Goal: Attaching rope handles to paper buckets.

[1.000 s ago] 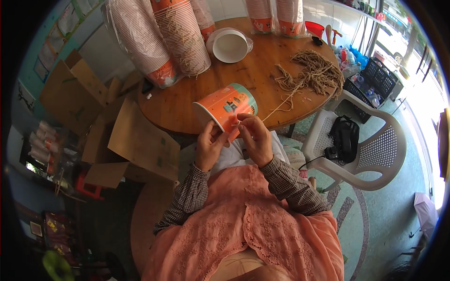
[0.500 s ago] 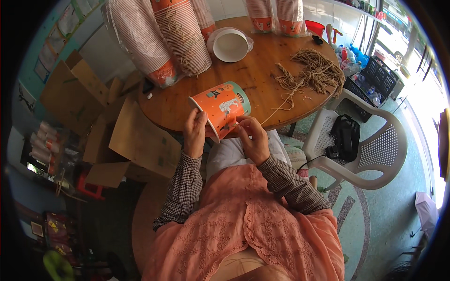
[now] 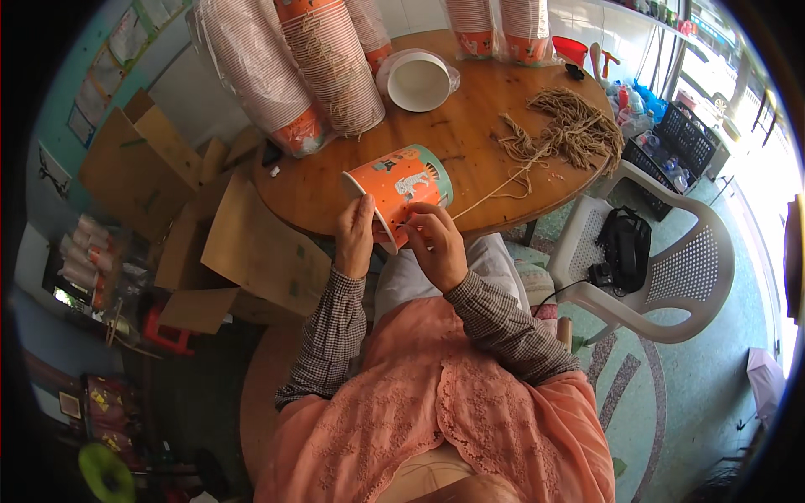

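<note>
An orange paper bucket (image 3: 394,186) with a green band and a white animal print is tilted on its side above the table's near edge. My left hand (image 3: 355,239) grips it by the white rim, fingers and thumb closed. Against the lower side of the bucket, my right hand (image 3: 439,247) has its thumb and forefinger pinched together. A strand of tan twine (image 3: 493,194) runs from that hand back to a loose twine bundle (image 3: 572,132) on the right of the table. The pinched end of the twine is mostly hidden by the fingers.
Tall stacks of matching buckets (image 3: 331,71) in plastic stand at the back of the wooden table (image 3: 436,151), by a white bucket (image 3: 419,84) showing its open mouth. Open cardboard boxes (image 3: 260,251) are at left. A plastic chair (image 3: 696,251) bearing a black bag (image 3: 625,247) stands right.
My right hand has moved left along the bucket's lower side, and the twine behind it runs straighter. My left hand keeps its hold; the whole view has shifted slightly.
</note>
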`<state>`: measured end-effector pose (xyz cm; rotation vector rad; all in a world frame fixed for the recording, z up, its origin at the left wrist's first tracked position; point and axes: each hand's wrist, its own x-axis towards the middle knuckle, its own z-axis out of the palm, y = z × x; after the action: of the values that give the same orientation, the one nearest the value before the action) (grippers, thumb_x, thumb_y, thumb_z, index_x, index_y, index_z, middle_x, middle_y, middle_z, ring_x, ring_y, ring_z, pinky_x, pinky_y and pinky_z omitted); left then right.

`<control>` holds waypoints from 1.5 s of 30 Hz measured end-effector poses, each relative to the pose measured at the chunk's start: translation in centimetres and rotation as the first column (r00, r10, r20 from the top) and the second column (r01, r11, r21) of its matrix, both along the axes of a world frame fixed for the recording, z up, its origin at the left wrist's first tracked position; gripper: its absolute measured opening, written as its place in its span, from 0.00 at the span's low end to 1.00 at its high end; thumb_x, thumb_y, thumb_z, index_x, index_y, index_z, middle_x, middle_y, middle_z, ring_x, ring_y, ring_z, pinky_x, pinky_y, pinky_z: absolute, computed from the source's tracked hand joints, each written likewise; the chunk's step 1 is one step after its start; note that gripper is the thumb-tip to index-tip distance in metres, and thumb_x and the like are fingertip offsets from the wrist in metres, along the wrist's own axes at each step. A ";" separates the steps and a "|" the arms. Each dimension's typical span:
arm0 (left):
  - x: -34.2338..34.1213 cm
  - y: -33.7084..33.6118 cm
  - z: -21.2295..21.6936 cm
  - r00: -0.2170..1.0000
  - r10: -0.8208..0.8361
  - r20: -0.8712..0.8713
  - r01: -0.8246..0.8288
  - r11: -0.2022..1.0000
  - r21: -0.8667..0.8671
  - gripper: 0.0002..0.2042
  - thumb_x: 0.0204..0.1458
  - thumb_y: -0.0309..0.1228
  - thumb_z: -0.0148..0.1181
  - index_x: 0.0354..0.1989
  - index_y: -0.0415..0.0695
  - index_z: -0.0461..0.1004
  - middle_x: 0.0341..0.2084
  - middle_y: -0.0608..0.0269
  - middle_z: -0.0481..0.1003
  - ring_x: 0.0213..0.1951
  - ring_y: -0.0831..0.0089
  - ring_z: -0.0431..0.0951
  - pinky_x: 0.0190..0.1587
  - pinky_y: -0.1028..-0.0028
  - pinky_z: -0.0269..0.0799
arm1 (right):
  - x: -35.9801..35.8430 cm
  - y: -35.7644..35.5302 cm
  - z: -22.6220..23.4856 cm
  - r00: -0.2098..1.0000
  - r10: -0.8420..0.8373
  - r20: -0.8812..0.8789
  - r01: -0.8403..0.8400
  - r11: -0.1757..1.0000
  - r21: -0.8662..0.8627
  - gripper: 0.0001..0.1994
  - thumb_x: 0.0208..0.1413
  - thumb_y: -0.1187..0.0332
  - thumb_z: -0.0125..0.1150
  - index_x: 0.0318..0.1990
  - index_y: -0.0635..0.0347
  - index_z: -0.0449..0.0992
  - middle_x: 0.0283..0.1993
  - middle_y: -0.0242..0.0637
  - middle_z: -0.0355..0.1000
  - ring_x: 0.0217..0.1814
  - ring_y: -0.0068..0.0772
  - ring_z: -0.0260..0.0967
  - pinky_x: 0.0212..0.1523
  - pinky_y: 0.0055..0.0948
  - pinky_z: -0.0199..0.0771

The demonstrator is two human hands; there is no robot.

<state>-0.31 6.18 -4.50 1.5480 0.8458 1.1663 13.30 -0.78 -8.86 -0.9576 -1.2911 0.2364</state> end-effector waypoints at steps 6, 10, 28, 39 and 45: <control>-0.1 -0.1 -0.2 1.000 -0.008 0.012 0.008 0.999 -0.052 0.21 0.65 0.44 0.43 0.39 0.35 0.72 0.28 0.67 0.74 0.30 0.82 0.72 0.33 0.80 0.70 | -0.1 0.3 0.0 0.998 -0.047 0.037 0.046 0.998 0.035 0.08 0.48 0.78 0.62 0.35 0.61 0.70 0.47 0.42 0.70 0.45 0.47 0.69 0.43 0.37 0.72; 0.1 -0.2 -0.2 1.000 -0.001 0.008 0.001 0.999 -0.032 0.21 0.65 0.44 0.43 0.40 0.35 0.72 0.29 0.67 0.74 0.30 0.82 0.73 0.33 0.80 0.70 | -0.1 0.2 0.2 0.992 -0.091 0.081 0.086 0.994 0.065 0.08 0.48 0.77 0.62 0.35 0.60 0.70 0.46 0.42 0.70 0.45 0.47 0.70 0.43 0.37 0.73; 0.1 -0.4 -0.4 1.000 -0.011 -0.005 0.011 1.000 -0.016 0.22 0.65 0.44 0.43 0.41 0.34 0.72 0.30 0.65 0.74 0.32 0.82 0.73 0.35 0.80 0.70 | 0.2 -0.1 1.4 0.943 -0.220 0.248 0.177 0.967 0.181 0.09 0.44 0.77 0.62 0.34 0.60 0.70 0.44 0.40 0.70 0.41 0.45 0.69 0.40 0.38 0.72; 0.6 -2.5 -1.1 0.992 -0.128 0.007 0.128 0.991 0.038 0.09 0.57 0.27 0.57 0.43 0.35 0.73 0.35 0.63 0.77 0.35 0.79 0.77 0.38 0.79 0.75 | 0.7 0.3 0.7 0.943 -0.204 0.261 0.164 0.972 0.168 0.07 0.46 0.76 0.62 0.34 0.59 0.71 0.43 0.38 0.70 0.42 0.44 0.69 0.40 0.37 0.72; 0.2 -2.4 -1.1 0.998 -0.066 0.022 0.066 0.997 0.036 0.10 0.57 0.28 0.59 0.41 0.32 0.74 0.32 0.65 0.78 0.33 0.83 0.75 0.36 0.81 0.72 | 1.1 -0.4 0.4 0.960 -0.168 0.225 0.158 0.986 0.061 0.06 0.48 0.75 0.61 0.34 0.60 0.73 0.35 0.38 0.71 0.34 0.41 0.70 0.34 0.35 0.73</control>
<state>-0.07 3.78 -5.57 1.5768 0.7569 1.1546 14.43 -1.13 -8.46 -1.0726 -1.4127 -0.0311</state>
